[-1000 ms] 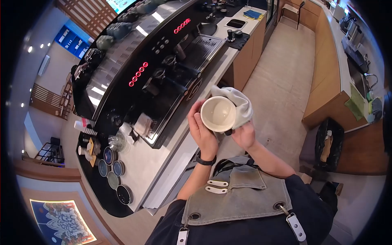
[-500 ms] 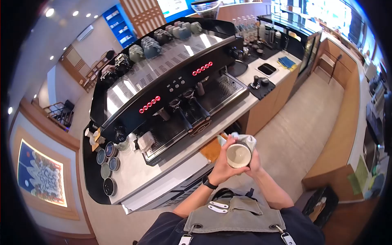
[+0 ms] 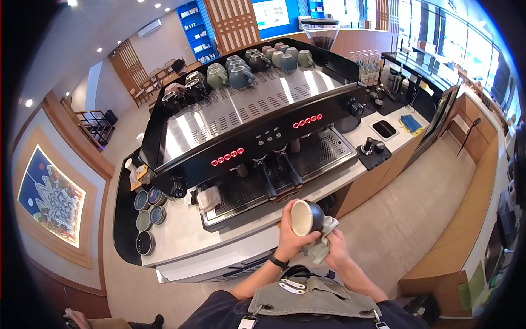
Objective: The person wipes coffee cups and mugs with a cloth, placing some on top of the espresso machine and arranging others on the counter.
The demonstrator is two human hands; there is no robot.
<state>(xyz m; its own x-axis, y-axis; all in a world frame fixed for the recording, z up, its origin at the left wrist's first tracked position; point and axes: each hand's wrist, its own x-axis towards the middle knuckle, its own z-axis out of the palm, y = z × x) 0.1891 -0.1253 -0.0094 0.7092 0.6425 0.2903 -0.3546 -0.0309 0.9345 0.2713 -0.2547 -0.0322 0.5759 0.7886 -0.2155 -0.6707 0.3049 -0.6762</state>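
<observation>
My left hand [image 3: 289, 237], with a dark band at the wrist, is closed around a cup [image 3: 303, 219]. The cup is dark outside and cream inside, tipped on its side with its mouth turned to the left and towards me. A pale grey-green cloth [image 3: 318, 251] hangs against the cup's base. My right hand [image 3: 337, 250] grips that cloth at the cup's right side. Both hands are above the floor in front of the espresso machine [image 3: 257, 140], just short of the counter edge.
Cups [image 3: 241, 77] line the machine's top. Two portafilters [image 3: 268, 183] jut towards me. Stacked saucers [image 3: 144, 220] and a folded white cloth [image 3: 209, 198] lie at the left; a tamper [image 3: 368, 145] stands right. Another person's hand [image 3: 76, 318] shows at lower left.
The cup has turned from mouth-up to sideways, showing its dark outside. My right hand has shifted off the cup's side with the cloth. The view has swung, and another person appears at lower left.
</observation>
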